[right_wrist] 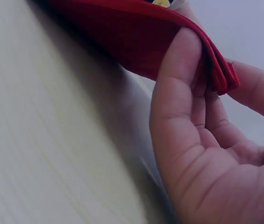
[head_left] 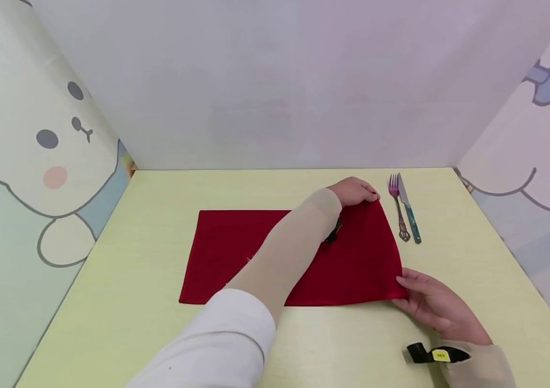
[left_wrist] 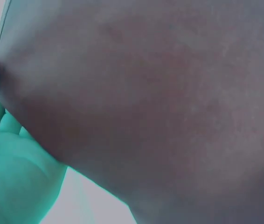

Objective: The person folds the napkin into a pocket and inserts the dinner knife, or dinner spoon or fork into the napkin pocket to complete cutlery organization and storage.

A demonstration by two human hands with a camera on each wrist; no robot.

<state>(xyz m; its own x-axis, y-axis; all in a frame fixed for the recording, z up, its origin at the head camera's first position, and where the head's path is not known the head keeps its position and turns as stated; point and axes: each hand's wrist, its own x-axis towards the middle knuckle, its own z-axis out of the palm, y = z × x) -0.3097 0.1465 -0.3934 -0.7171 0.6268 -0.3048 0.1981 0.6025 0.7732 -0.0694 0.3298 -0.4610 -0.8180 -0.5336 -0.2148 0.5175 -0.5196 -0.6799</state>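
Note:
A rectangular red cloth (head_left: 362,253) lies across the middle of the table, its right end lifted. My left hand (head_left: 354,191) pinches the far right corner of the cloth. At the near right corner, my right hand (head_left: 432,304) grips the cloth between thumb and fingers. The right wrist view shows the folded layers of the red cloth (right_wrist: 122,37) held in the right hand (right_wrist: 202,149), just above the tabletop. In the tinted left wrist view, the cloth (left_wrist: 146,93) fills most of the picture, with the left hand (left_wrist: 20,172) at its edge.
To the right of the cloth, a fork (head_left: 399,210) and a knife with a teal handle (head_left: 410,213) lie side by side. The pale yellow table (head_left: 158,345) meets a plain wall (head_left: 279,108) at the back. Panels with cartoon prints flank both sides.

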